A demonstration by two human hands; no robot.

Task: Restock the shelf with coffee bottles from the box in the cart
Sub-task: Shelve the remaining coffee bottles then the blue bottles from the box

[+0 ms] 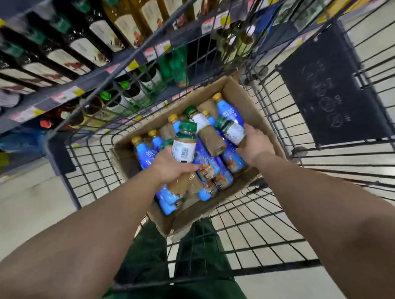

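A cardboard box (246, 96) lies in the wire cart (253, 226). It holds several blue-wrapped bottles (211, 164) with yellow caps and brown coffee bottles with green caps. My left hand (170, 164) grips one coffee bottle (184, 143) by its body, just above the box. My right hand (255, 144) grips another coffee bottle (231, 130) at the box's right side. A third coffee bottle (206, 133) lies between them on the blue ones. The shelf (92, 79) runs along the upper left.
Dark and amber bottles fill the upper shelf rows, green-capped ones (125, 96) the row below, with price tags along the shelf edges. The cart's dark child-seat flap (330, 85) stands at the right. My green trousers show through the cart's near end. Pale floor lies around.
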